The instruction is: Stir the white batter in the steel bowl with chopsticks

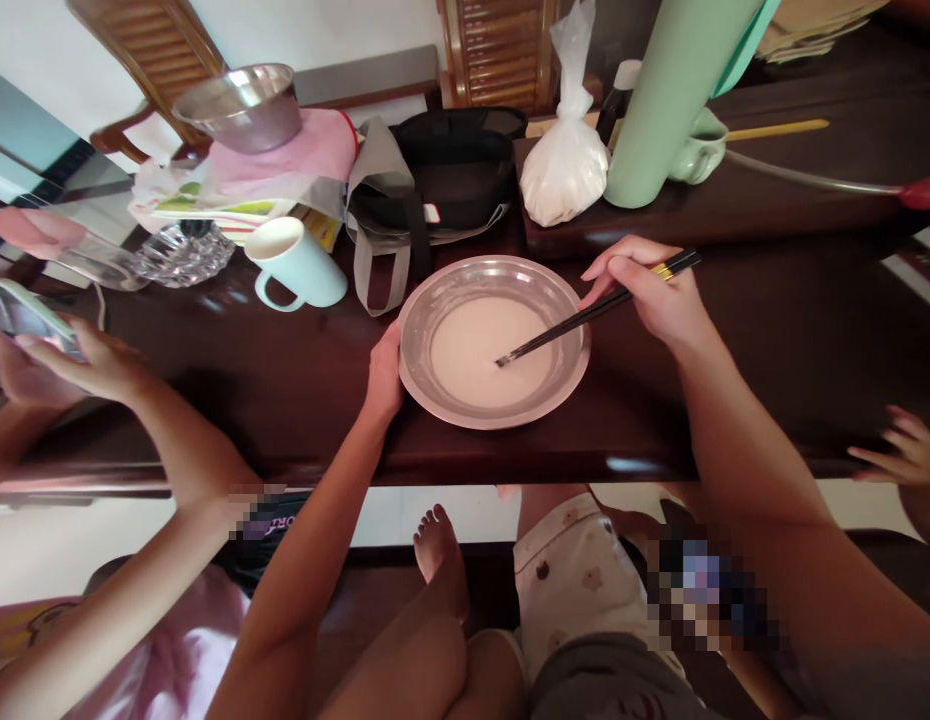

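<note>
R hand (664, 295) pinching black chopsticks (566, 328), tips at pale liq. (472, 345) in metal bowl (495, 421).
Sticks slant down-L over bowl's R rim; bowl betw. hands. L hand (386, 372) touches L rim, fingers part hidden, can't tell if gripping. Plastic bag (564, 175) w/ white contents behind.

Black chopsticks (577, 319) in milky liquid (472, 350)

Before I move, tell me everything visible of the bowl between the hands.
A round, shiny, metal-looking bowl with a broad rim sits upright on the dark table, holding pale, milky liquid. The left hand rests against its left side; black chopsticks in the right hand point into the liquid. Whether that hand touches the rim is unclear.
</note>
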`<state>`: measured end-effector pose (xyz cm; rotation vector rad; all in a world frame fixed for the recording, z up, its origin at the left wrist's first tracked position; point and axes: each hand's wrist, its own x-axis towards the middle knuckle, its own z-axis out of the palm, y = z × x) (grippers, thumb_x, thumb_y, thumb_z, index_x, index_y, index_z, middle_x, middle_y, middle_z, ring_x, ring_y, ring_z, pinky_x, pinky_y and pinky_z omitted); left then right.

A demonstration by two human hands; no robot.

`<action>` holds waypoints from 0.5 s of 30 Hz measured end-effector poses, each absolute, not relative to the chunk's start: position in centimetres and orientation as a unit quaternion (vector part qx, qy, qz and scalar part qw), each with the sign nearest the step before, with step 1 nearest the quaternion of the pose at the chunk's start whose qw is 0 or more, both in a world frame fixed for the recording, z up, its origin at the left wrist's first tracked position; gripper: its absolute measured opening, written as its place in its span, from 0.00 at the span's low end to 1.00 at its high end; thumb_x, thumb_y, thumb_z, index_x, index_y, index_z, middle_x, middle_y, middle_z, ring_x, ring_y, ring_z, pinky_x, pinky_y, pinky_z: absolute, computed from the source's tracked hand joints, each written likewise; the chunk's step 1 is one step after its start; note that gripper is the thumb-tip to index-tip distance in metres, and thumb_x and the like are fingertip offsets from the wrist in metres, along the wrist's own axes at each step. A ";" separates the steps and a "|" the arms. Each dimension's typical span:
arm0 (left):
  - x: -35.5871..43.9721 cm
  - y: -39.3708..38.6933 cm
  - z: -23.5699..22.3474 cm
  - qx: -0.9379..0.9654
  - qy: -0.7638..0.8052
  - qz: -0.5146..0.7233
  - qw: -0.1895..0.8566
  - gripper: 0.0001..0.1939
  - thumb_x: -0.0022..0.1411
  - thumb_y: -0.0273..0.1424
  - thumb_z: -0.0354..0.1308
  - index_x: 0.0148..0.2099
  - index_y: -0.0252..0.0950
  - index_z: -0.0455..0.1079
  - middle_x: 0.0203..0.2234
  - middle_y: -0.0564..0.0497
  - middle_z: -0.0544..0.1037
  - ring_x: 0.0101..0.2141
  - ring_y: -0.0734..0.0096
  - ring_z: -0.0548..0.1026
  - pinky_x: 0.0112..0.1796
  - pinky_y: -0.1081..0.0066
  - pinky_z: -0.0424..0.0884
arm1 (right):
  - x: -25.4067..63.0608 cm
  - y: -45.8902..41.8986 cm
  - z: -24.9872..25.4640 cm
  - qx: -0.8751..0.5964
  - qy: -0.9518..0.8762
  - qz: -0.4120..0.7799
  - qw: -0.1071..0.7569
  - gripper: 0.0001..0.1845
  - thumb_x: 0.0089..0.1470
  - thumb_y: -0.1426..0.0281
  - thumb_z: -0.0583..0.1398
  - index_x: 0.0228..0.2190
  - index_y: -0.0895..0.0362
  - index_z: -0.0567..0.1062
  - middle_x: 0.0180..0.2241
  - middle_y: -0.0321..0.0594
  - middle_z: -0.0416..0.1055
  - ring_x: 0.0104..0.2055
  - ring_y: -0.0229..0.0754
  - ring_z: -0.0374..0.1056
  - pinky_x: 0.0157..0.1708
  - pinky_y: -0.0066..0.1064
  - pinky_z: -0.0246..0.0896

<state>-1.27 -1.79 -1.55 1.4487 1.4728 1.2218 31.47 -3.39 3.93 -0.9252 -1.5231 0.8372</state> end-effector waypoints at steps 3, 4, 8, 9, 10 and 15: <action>-1.2 -1.9 -1.3 0.559 0.578 0.472 0.362 0.22 0.65 0.46 0.47 0.40 0.38 0.77 0.39 0.50 0.81 0.50 0.60 0.74 0.53 0.65 0.67 | 31.1 -3.7 4.1 -0.401 -0.665 0.370 0.510 0.10 0.57 0.59 0.62 0.32 0.50 0.80 0.29 0.36 0.79 0.33 0.42 0.77 0.36 0.35 0.71; -1.1 -1.9 -1.2 0.559 0.577 0.473 0.362 0.22 0.65 0.46 0.47 0.40 0.38 0.77 0.39 0.50 0.81 0.50 0.59 0.74 0.53 0.65 0.67 | 31.0 -3.7 4.1 -0.405 -0.667 0.363 0.509 0.09 0.57 0.59 0.62 0.32 0.50 0.80 0.30 0.36 0.79 0.34 0.42 0.77 0.37 0.34 0.71; -1.1 -1.9 -1.1 0.573 0.566 0.469 0.362 0.22 0.65 0.46 0.47 0.41 0.38 0.77 0.41 0.50 0.81 0.51 0.60 0.73 0.55 0.65 0.65 | 31.5 -3.5 4.1 -0.394 -0.646 0.327 0.566 0.11 0.58 0.61 0.61 0.30 0.51 0.80 0.25 0.34 0.78 0.28 0.39 0.76 0.34 0.33 0.69; -1.1 -2.0 -1.1 0.574 0.565 0.469 0.362 0.23 0.65 0.47 0.47 0.42 0.38 0.77 0.42 0.49 0.81 0.51 0.60 0.73 0.55 0.65 0.65 | 31.6 -3.4 4.0 -0.388 -0.643 0.333 0.570 0.11 0.58 0.60 0.61 0.30 0.52 0.80 0.23 0.34 0.77 0.26 0.39 0.75 0.33 0.33 0.68; -1.1 -2.0 -1.1 0.574 0.563 0.471 0.363 0.23 0.65 0.47 0.47 0.42 0.38 0.77 0.42 0.50 0.81 0.51 0.60 0.73 0.55 0.65 0.65 | 31.6 -3.4 4.0 -0.385 -0.644 0.345 0.564 0.12 0.59 0.59 0.60 0.31 0.52 0.80 0.23 0.34 0.77 0.25 0.39 0.75 0.32 0.33 0.69; -1.0 -1.9 -1.1 0.569 0.566 0.470 0.366 0.23 0.65 0.47 0.46 0.42 0.38 0.77 0.43 0.50 0.81 0.51 0.59 0.73 0.54 0.65 0.66 | 31.1 -3.7 4.0 -0.406 -0.670 0.361 0.506 0.10 0.57 0.59 0.62 0.32 0.49 0.80 0.30 0.36 0.80 0.35 0.43 0.77 0.37 0.36 0.71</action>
